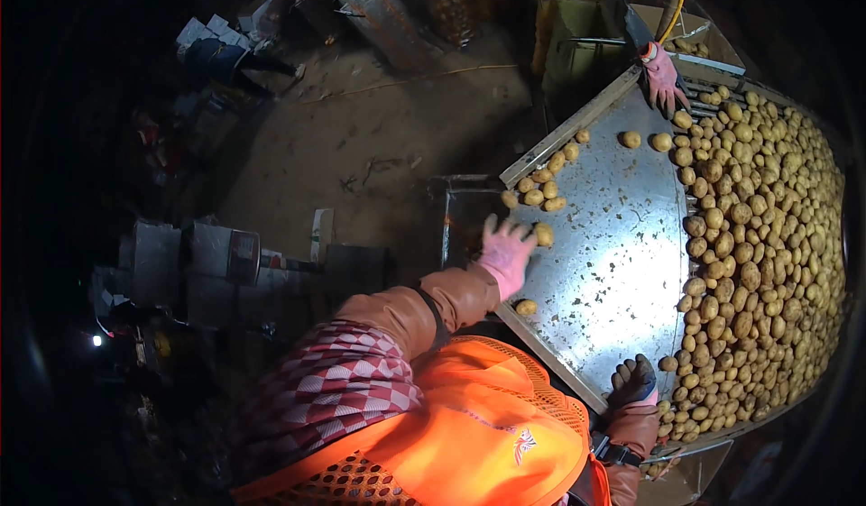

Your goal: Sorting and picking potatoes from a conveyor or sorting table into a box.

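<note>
Left hand (505,258) was spread, gripping nothing visible, fingertips by a potato (543,234) on the metal bench (604,253). Right hand (635,381) was curled; its contents couldn't be told. Much seemed left: few potatoes (548,181) lined the left rim; a great heap (767,235) lay right.

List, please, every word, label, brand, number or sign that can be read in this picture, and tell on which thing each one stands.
No text can be read clearly.
Orange vest: small lettering beside a wing-like emblem; the letters are too small to read.
Pale boxes: any print is too dark and blurred to read.
Metal tabletop, potatoes: no text seen.
</note>
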`<state>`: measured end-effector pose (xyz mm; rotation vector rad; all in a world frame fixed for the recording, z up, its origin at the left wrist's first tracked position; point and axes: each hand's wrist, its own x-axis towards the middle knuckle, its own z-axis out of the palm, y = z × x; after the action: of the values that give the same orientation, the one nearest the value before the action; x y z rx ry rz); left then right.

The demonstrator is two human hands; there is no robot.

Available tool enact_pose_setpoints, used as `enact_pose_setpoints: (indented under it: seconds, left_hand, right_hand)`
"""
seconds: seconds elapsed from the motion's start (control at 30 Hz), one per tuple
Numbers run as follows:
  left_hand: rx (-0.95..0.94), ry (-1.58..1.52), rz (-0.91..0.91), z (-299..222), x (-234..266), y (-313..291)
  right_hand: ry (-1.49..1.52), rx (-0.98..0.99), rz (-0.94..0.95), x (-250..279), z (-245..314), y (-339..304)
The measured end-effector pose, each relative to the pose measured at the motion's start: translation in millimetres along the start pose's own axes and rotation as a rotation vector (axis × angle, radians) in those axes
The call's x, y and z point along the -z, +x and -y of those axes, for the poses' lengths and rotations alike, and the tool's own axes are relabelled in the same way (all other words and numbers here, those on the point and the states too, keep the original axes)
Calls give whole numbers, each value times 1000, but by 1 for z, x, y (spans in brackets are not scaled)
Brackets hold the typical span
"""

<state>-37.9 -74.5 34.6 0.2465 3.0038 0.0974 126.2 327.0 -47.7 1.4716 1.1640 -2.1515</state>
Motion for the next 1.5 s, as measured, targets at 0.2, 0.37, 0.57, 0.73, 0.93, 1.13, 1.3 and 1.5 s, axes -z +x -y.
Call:
enact_pose_setpoints:
  seconds: [0.2,0.37,0.57,0.73,0.93,1.13,1.3,1.5]
  left_hand:
    - [-270,-67,232,-38,-13,-16]
    - [-42,4,-44,0,-35,5]
    - [62,-157,-103,-42,-1,77]
    - [-380,10,279,-93,-34,64]
    - [-192,-244,-299,-52,-2,58]
    - [258,-181,41,-17,-71,65]
    - [74,-131,-331,-5,-84,63]
    - [62,-177,-277,-18,-84,65]
  right_hand:
    - [40,24,45,0,-5,1]
    - [41,32,-18,-14,-1,-16]
    - [69,28,156,7,-9,10]
    - [185,-46,350,30,-15,38]
    - [-472,882,-193,-36,84,-34]
    - [-644,1203,-551,-43,212,-1]
    - [-1151,1280,-914,-40,257,23]
    - [-1468,1101,-871,-42,307,27]
